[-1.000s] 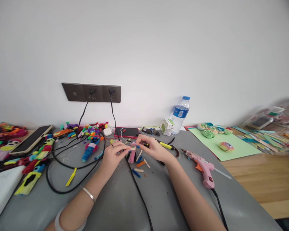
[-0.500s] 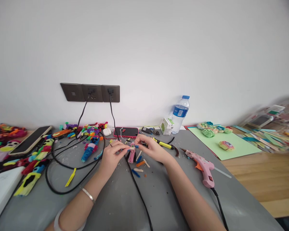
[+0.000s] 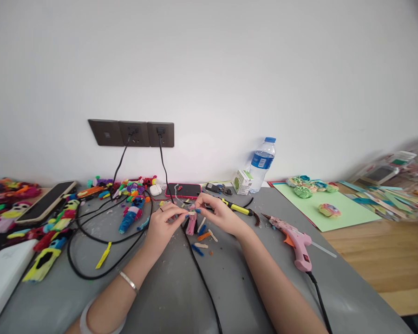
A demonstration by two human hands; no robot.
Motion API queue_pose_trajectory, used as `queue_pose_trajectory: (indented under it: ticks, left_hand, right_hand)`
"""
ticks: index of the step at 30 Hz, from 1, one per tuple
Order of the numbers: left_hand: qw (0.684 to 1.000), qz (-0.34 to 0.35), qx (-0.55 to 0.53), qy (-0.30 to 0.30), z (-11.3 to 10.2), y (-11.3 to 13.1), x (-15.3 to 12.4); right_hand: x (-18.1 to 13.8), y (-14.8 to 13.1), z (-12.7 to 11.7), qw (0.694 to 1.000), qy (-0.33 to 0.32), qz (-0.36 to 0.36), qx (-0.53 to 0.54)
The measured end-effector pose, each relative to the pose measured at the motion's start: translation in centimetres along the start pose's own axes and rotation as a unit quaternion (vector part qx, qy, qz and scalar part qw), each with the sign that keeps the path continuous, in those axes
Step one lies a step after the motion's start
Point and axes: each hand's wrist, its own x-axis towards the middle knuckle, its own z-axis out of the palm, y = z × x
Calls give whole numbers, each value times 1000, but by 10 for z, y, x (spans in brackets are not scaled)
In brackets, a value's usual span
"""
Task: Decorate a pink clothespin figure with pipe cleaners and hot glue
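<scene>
In the middle of the desk, a small pink pipe-cleaner figure (image 3: 192,226) is pinched near its top between my two hands. My left hand (image 3: 164,224) grips it from the left with thumb and forefinger. From the right, my right hand (image 3: 220,214) closes its fingertips on the same spot. A tiny pale strip shows across the figure between the fingertips; what it is I cannot make out. Cut pipe-cleaner pieces in blue, white and orange (image 3: 204,236) lie just right of the figure. A black cable (image 3: 199,269) runs beside it.
On the right lie a pink glue gun (image 3: 301,246) and green paper (image 3: 348,218). A water bottle (image 3: 262,162) leans on the wall by a small box (image 3: 243,182). A yellow-handled tool (image 3: 238,208) lies behind my right hand. Fuzzy dolls (image 3: 47,260), phones and looped cable (image 3: 71,264) are leftward.
The view has shifted very slightly. Both hands keep their pinch on the pink figure, with hardly any movement of the fingers.
</scene>
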Motion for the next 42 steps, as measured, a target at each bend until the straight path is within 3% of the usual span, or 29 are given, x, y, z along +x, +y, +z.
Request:
queue_pose_trajectory:
  ticks: [12,17,25,29,33,37,42]
  left_hand:
    - [1000,-14,4,4,1,-7,-1]
    - [1000,-25,-4,5,1,-7,-1]
    - [990,-126,-59,23,0,-10,-1]
    - [985,-150,-79,35,-1,-12,0]
    - [983,-159,-84,31,0,-14,-1]
    - [983,-164,-82,27,0,-16,-2]
    - [981,-169,-89,28,0,-16,-2]
  right_hand:
    - [4,16,3,995,89,17,45]
    - [5,15,6,996,92,-12,-5]
    - [4,26,4,973,145,7,-182]
    - [3,26,5,971,157,5,-179]
    - [2,18,7,970,171,-46,-166]
    - [2,13,9,966,145,-90,-192]
    - [5,15,13,963,138,-91,-214]
